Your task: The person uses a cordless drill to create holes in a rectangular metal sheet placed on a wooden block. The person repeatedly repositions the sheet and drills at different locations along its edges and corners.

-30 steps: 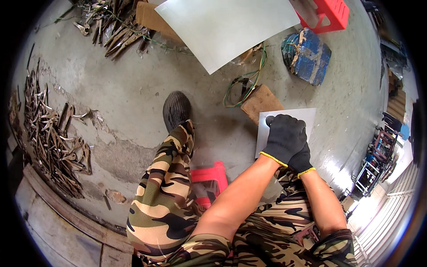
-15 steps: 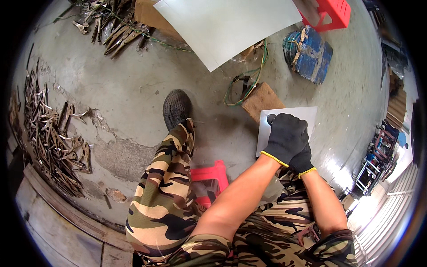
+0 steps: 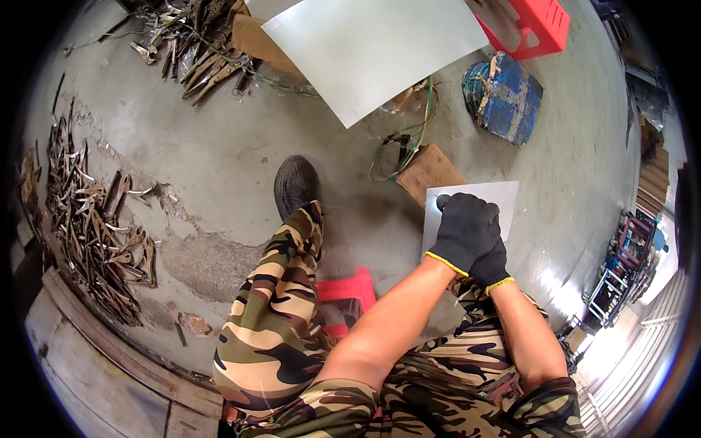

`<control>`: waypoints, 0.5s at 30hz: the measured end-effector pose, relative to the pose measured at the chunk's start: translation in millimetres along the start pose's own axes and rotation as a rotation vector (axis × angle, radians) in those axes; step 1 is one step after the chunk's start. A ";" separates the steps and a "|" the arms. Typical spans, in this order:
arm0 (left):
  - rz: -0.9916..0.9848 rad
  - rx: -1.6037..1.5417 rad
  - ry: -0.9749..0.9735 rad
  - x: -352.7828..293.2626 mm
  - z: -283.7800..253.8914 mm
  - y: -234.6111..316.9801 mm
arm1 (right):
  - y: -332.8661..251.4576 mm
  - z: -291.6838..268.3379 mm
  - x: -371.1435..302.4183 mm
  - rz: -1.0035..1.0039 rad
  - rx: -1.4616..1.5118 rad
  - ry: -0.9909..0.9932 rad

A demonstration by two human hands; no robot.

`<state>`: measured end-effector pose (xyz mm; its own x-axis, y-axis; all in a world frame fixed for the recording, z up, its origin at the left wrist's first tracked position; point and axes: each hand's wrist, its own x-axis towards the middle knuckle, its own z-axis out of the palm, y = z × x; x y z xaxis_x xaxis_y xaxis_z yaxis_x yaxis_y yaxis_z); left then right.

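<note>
The left hand in a black, yellow-edged cloth glove hides much of the matching gloved right hand. You can't see if they hold anything. The top edge cuts off a big, flat, pale sheet.

No readable text, labels, numbers or signs, nothing legible on the small pale sheet, the large pale sheet, or the blue taped block

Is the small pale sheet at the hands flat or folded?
Flat where visible: the small pale sheet shows straight edges and no crease; the left hand hides part.
</note>
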<state>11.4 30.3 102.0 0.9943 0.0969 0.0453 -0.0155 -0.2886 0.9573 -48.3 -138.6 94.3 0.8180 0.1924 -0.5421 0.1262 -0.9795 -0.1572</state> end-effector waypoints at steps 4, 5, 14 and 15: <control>0.014 0.018 -0.007 -1.0 -1.1 -2.3 | -4.5 -11.1 19.1 -0.234 -0.050 0.010; 0.017 0.013 0.005 -1.5 -0.5 -2.5 | -11.3 -23.6 25.7 -0.316 -0.145 -0.033; 0.036 0.016 0.012 -0.8 1.3 -1.9 | -24.1 -28.3 11.8 0.037 0.047 -0.128; 0.039 0.009 0.033 -0.8 1.4 -2.0 | -25.5 -28.6 11.7 0.050 0.053 -0.132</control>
<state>10.8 29.4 99.6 0.9889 0.1162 0.0923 -0.0535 -0.3010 0.9521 -25.9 -113.1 115.6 0.7414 0.1533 -0.6534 0.0546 -0.9841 -0.1689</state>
